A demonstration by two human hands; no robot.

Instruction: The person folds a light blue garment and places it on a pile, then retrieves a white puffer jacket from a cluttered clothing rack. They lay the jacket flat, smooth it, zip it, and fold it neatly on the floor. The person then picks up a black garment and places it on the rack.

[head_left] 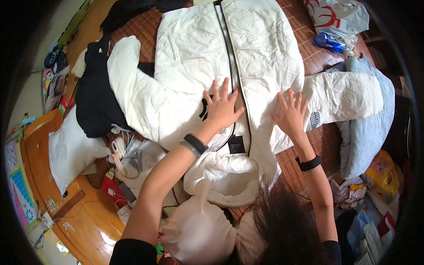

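Dark hair (282,221) hangs closest to the lens, just below the hood of the white puffy jacket (194,57), and I will use that jacket as my landmark. It lies flat on its back on a brown woven mat (304,48), front side up, with the black zipper (229,48) running down its middle and both sleeves out to the sides. I have 2 hands on it. The left hand (221,108) lies palm down right on the zipper line near the chest, fingers spread wide, gripping nothing. The right hand (290,115) lies flat on the jacket where the sleeve starts, fingers spread too. Both hands wear a black wristband. I think the step in hand is smoothing the front flat. To do it well, I would keep both palms flat, push gently from the zipper out to the sides, and keep the 2 front halves lined up. A black garment (95,97) lies beside the jacket's other sleeve, and a pale blue pillow (369,128) sits past the sleeve by the right hand.
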